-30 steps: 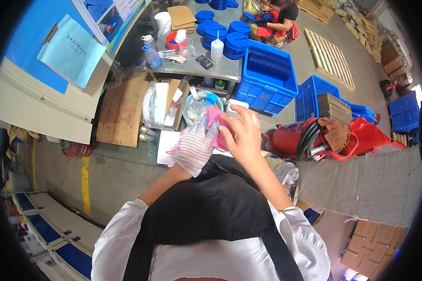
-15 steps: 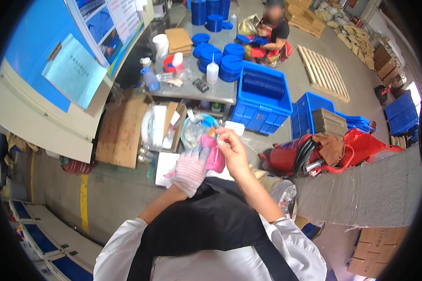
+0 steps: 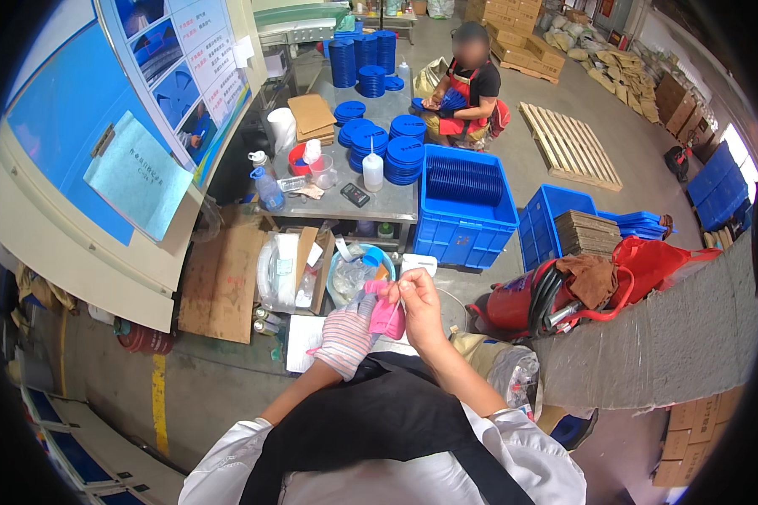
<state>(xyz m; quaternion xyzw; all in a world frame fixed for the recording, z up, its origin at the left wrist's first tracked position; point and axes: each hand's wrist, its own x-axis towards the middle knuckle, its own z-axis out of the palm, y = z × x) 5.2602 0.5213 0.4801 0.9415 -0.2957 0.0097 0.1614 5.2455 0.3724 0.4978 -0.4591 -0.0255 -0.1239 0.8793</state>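
Note:
My left hand (image 3: 345, 340), in a pink-and-grey striped work glove, is closed around a piece of bright pink cloth (image 3: 387, 320) in front of my black apron. The cloth is bunched, and its exact kind does not show. My bare right hand (image 3: 421, 308) is just right of it, thumb and forefinger pinched together. A thin pale strand (image 3: 393, 313) seems to run from these fingertips down along the cloth. A small pink end also shows at the glove's left side.
Ahead, a metal table (image 3: 333, 202) bears stacks of blue discs (image 3: 405, 158) and a white squeeze bottle (image 3: 372, 172). A blue crate (image 3: 466, 236) of discs stands beside it. To the right is a red cylinder (image 3: 514, 308) with black hose. A co-worker (image 3: 472, 88) sits beyond.
The whole view has tilted up, so the scene sits lower. My right fingertips have drawn more closely together beside the pink cloth; my left hand keeps its hold.

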